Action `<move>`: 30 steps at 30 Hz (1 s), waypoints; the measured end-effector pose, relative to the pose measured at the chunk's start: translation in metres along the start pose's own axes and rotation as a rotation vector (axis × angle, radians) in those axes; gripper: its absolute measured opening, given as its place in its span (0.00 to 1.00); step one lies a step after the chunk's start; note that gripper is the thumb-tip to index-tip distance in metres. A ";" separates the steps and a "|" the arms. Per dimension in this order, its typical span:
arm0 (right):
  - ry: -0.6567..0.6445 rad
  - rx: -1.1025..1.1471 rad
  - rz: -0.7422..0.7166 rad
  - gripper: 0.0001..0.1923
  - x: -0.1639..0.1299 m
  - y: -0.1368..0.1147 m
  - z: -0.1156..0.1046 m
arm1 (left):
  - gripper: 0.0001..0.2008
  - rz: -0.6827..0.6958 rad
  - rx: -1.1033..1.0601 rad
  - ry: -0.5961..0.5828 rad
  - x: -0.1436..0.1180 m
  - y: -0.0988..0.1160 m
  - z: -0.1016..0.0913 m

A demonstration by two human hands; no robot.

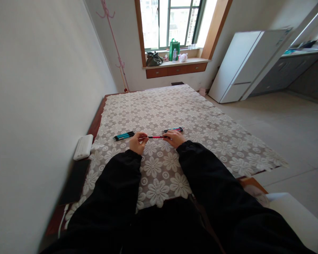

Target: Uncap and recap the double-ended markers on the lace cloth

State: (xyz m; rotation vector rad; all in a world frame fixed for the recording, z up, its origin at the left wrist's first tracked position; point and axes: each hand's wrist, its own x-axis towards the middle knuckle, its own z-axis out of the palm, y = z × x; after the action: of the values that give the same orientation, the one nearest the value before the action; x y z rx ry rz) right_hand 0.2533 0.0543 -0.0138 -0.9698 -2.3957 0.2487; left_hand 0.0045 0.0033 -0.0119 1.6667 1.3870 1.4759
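Observation:
A red pen [155,137] lies level between my two hands, just above a lace flower-pattern cloth [190,113] that covers a low table. My left hand [138,141] pinches the pen's left end and my right hand [175,138] grips its right end. A small bunch of teal pens [124,135] lies on the cloth to the left of my left hand. Another few pens, pink and dark [173,129], lie just beyond my right hand. Both my arms are in black sleeves.
A white flat box [83,146] and a black slab [75,180] rest at the table's left edge by the wall. A white fridge [243,65] stands at the right. The window sill holds a green bag [174,49] and other items. A pink coat stand [113,38] stands in the corner.

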 end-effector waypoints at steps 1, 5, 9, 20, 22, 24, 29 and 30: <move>0.006 0.003 0.005 0.10 0.000 0.000 0.000 | 0.09 0.019 0.028 -0.007 0.000 -0.001 0.000; 0.010 0.011 0.024 0.10 -0.001 0.000 0.002 | 0.07 0.093 0.116 -0.051 0.000 -0.002 0.000; 0.010 0.016 0.035 0.10 -0.002 0.001 0.004 | 0.06 0.118 0.155 -0.083 -0.001 -0.002 -0.001; 0.005 0.071 0.100 0.08 -0.003 -0.003 0.002 | 0.05 0.265 0.268 -0.192 -0.003 0.004 -0.003; -0.004 0.083 0.102 0.08 -0.003 -0.003 0.001 | 0.05 0.297 0.296 -0.220 -0.003 0.003 -0.003; -0.024 0.075 0.085 0.07 -0.003 -0.006 -0.001 | 0.05 0.312 0.307 -0.230 -0.003 0.002 -0.004; 0.015 0.010 -0.013 0.10 -0.002 -0.020 -0.012 | 0.05 0.315 0.272 -0.230 -0.003 0.002 -0.005; 0.017 0.009 -0.026 0.10 -0.001 -0.023 -0.013 | 0.04 0.319 0.265 -0.238 -0.003 0.003 -0.005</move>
State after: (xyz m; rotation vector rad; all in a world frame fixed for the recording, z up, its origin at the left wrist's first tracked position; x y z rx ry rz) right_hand 0.2479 0.0368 0.0048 -0.9329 -2.3878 0.2410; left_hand 0.0012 -0.0018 -0.0092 2.2354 1.2717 1.2391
